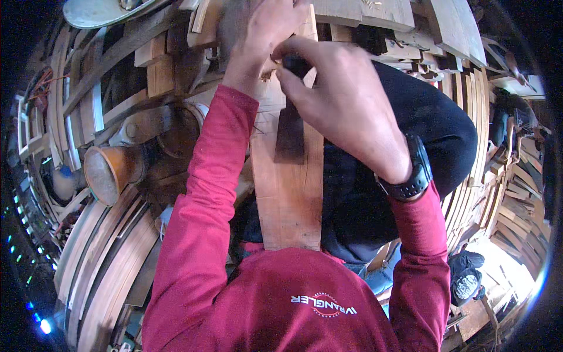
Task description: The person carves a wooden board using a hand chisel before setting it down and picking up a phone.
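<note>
A long wooden board point(287, 211) runs from the top of the view to my body, with a dark flat strip point(290, 144) lying along its upper part. My left hand point(270, 23) is over the board's far end at the top edge, its fingers blurred and partly out of view. My right hand point(337, 102) is bent over the dark strip, thumb and index finger curled round something small that I cannot make out, close beside my left wrist.
Stacked planks point(451, 23) and offcuts surround me. Curved wood strips point(108, 264) lie at lower left. An orange cylindrical object point(128, 167) sits left of the board. My dark-clad leg point(434, 129) is at right; a dark cloth item point(466, 261) lies beyond.
</note>
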`<state>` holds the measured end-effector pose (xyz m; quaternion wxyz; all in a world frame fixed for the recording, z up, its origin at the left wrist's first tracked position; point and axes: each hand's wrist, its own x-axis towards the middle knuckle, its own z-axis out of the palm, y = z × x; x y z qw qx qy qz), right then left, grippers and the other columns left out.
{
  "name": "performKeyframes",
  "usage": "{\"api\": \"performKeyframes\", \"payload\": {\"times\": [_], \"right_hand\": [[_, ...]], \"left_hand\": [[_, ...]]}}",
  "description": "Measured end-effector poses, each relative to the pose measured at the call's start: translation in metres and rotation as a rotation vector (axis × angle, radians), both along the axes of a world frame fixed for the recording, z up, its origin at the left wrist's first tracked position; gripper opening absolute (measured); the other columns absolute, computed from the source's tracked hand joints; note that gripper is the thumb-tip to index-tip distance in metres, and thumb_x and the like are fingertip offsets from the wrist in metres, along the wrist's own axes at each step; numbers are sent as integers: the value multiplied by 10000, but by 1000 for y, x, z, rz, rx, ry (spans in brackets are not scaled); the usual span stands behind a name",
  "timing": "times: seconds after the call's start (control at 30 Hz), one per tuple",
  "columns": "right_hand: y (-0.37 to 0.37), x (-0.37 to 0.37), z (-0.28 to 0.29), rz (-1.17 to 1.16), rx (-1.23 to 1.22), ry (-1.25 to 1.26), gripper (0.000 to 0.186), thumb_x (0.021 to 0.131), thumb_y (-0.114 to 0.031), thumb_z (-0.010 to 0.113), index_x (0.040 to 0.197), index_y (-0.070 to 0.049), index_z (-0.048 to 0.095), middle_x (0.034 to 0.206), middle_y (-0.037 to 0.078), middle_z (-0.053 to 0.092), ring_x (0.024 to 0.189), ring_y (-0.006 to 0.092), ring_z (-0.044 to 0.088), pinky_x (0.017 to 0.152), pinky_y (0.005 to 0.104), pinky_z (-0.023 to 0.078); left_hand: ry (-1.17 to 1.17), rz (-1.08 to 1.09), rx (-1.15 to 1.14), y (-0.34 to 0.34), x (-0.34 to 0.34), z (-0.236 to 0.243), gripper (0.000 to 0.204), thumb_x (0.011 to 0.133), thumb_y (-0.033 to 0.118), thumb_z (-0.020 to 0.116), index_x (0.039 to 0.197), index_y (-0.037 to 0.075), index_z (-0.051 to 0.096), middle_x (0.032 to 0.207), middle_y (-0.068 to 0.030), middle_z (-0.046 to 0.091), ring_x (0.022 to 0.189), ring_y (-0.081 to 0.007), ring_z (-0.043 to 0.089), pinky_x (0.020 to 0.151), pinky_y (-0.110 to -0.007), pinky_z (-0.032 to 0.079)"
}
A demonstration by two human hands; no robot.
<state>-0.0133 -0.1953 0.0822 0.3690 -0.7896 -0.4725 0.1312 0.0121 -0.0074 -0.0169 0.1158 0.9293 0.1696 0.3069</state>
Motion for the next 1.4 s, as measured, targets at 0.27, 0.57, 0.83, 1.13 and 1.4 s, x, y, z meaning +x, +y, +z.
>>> {"api": "performKeyframes", "payload": {"times": [0.27,0.57,0.83,1.13,1.4], "right_hand": [[-2,4,13,-11,-15,44,246,857,-126,710,1067,0,737,856,218,741,767,325,756,713,401,584],[-3,5,12,-24,5,64,234,855,-112,708,1060,-3,732,841,196,746,749,340,745,707,397,581],[-2,4,11,105,-32,64,241,856,-130,709,1056,2,734,867,217,731,774,360,734,711,426,575],[-2,0,10,89,-19,131,202,866,-123,709,1022,1,745,845,217,733,732,349,744,692,400,589],[-3,0,8,84,-102,64,219,859,-148,724,1036,-23,757,853,194,743,742,322,745,707,388,580]], "left_hand": [[57,6,-100,0,0,-10,398,999,292,570,1193,-36,687,1333,-281,601,1265,-436,554,1091,-500,444],[151,-19,-119,-4,-3,13,371,1008,298,548,1142,-13,698,1280,-245,621,1219,-420,571,1053,-503,459],[187,-10,-172,-1,-5,13,360,1001,288,557,1152,-8,696,1286,-241,614,1248,-408,553,1070,-495,444],[131,-5,-120,5,-3,3,375,994,295,563,1134,-26,699,1271,-255,620,1228,-428,557,1069,-500,439],[153,-51,-198,1,-6,8,389,1001,280,551,1179,-40,682,1303,-292,599,1254,-453,539,1090,-499,428]]}}
